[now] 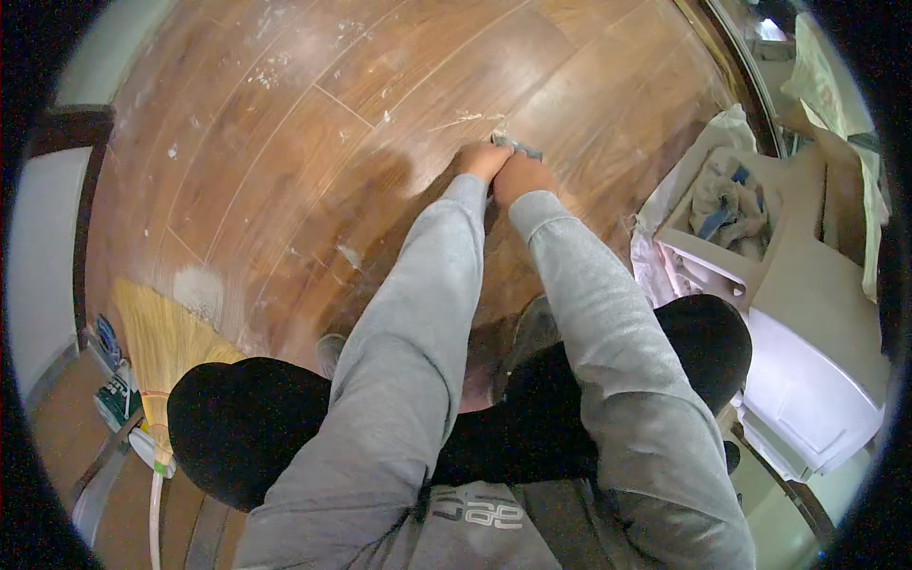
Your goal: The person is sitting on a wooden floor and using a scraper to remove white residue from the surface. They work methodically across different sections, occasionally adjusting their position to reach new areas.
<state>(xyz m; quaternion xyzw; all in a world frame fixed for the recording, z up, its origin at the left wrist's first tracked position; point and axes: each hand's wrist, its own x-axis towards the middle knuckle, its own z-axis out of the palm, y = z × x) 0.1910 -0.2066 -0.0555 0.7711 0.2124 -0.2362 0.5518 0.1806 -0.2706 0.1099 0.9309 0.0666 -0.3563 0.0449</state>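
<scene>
I see left hand (481,161) and right hand (523,177) both clamped on flat tool (522,147); too steep a tilt could gouge floor (608,114) beneath.

Pale glare lies on the wooden floor (570,81); shadows are soft (corners black, edges bent).

Pale, outlined block lettering (478,511) across front of grey sweatshirt (562,537), near lower edge of view. Small white marks on dark green packet (116,401) at left, too small to read. Other print: none legible.
</scene>
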